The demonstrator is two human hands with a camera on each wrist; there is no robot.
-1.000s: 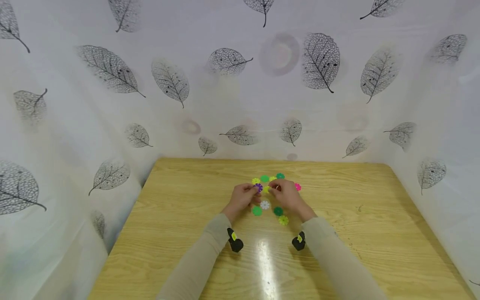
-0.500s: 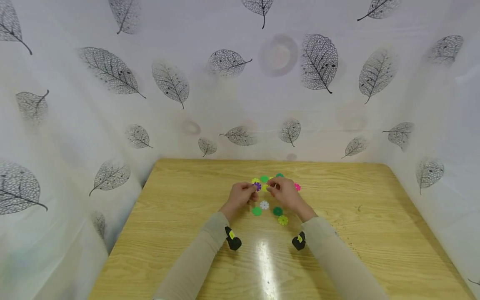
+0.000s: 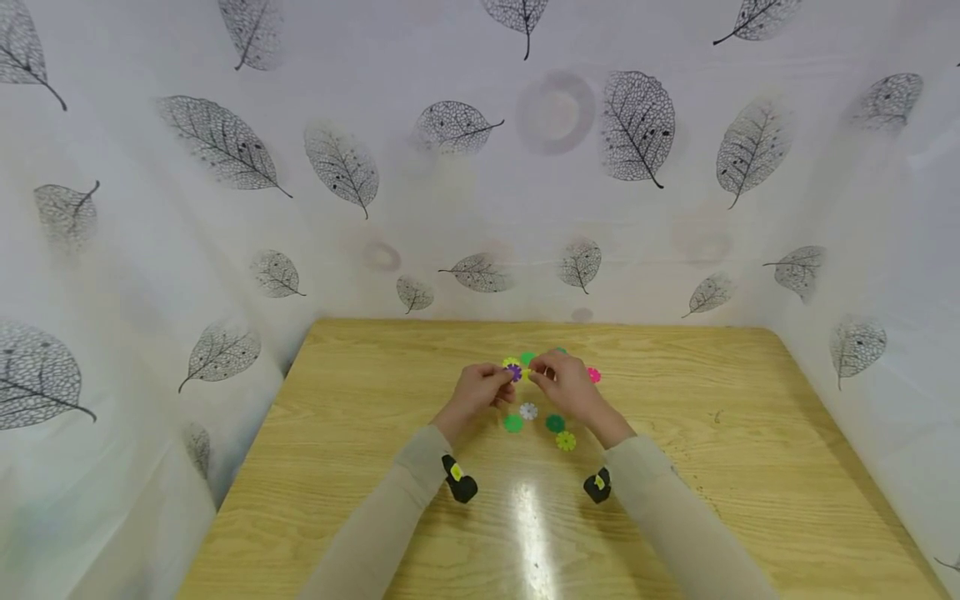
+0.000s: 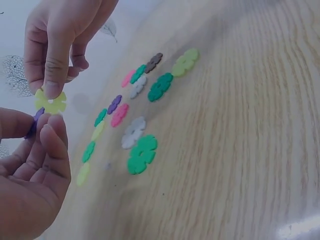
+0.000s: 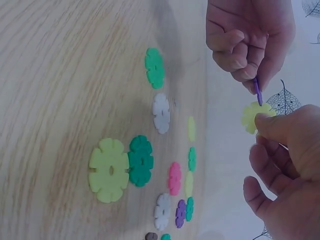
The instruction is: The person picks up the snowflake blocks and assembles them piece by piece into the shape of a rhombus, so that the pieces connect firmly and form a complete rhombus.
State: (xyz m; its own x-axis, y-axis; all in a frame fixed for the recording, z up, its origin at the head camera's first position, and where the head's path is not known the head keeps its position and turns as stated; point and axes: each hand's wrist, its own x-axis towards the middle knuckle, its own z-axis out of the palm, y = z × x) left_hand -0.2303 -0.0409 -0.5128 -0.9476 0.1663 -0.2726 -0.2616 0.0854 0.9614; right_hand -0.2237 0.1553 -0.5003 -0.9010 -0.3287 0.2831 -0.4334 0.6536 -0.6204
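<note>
My left hand (image 3: 480, 388) pinches a purple notched flower disc (image 3: 513, 372) between thumb and fingers. Opposite it, my right hand (image 3: 572, 387) pinches a yellow notched flower disc (image 4: 50, 102) by its edge. Both discs are raised over the table, set at an angle to each other. In the right wrist view the purple disc (image 5: 257, 91) appears edge-on, its end meeting the rim of the yellow disc (image 5: 253, 114). Fingers cover part of each disc.
On the wooden table (image 3: 337, 467) below lie several loose discs, among them a light green disc (image 3: 513, 423), a white disc (image 3: 528, 411), a dark green disc (image 3: 555, 423), a yellow-green disc (image 3: 566, 441) and a pink disc (image 3: 593, 375). A leaf-print curtain (image 3: 465, 200) surrounds the table.
The right hand has shifted slightly left, bringing the yellow disc up to the purple one. My left forearm has swung a little outward. The loose discs stay put.
</note>
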